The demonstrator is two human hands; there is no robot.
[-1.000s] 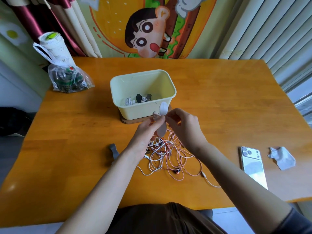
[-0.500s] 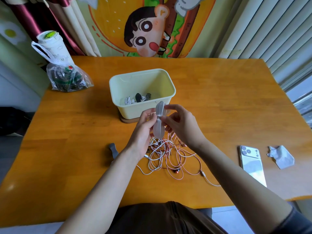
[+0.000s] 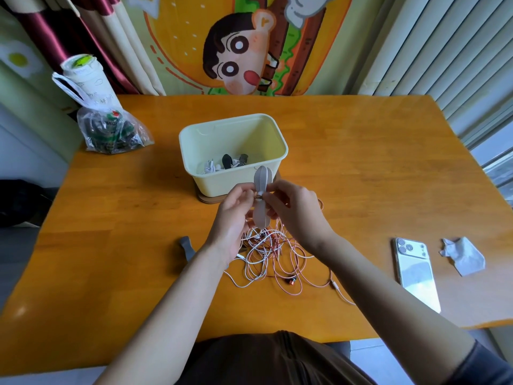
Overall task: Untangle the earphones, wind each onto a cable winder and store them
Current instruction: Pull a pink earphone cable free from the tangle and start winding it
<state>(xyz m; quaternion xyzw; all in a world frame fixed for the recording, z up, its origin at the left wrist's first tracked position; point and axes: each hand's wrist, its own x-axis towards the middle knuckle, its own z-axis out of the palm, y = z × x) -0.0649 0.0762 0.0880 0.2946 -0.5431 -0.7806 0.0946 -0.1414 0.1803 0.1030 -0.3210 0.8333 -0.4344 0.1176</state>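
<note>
A grey bone-shaped cable winder (image 3: 261, 201) is held upright above the table, pinched at its narrow waist by my left hand (image 3: 234, 218) and my right hand (image 3: 294, 209). A thin earphone cable runs from the waist down to a tangle of white and pink earphone cables (image 3: 273, 254) lying on the table under my hands. A second grey winder (image 3: 187, 247) lies flat left of my left wrist. The pale yellow box (image 3: 194, 140) behind my hands holds wound earphones on dark winders (image 3: 227, 162).
A white phone (image 3: 416, 273) and a crumpled tissue (image 3: 463, 255) lie at the right. A clear plastic bag (image 3: 111, 129) and a paper cup (image 3: 83, 76) stand at the far left corner. The box rests on a wooden coaster (image 3: 211, 198).
The winder has turned from tilted to upright and risen a little between my fingers. Both hands have stayed close together over the tangle.
</note>
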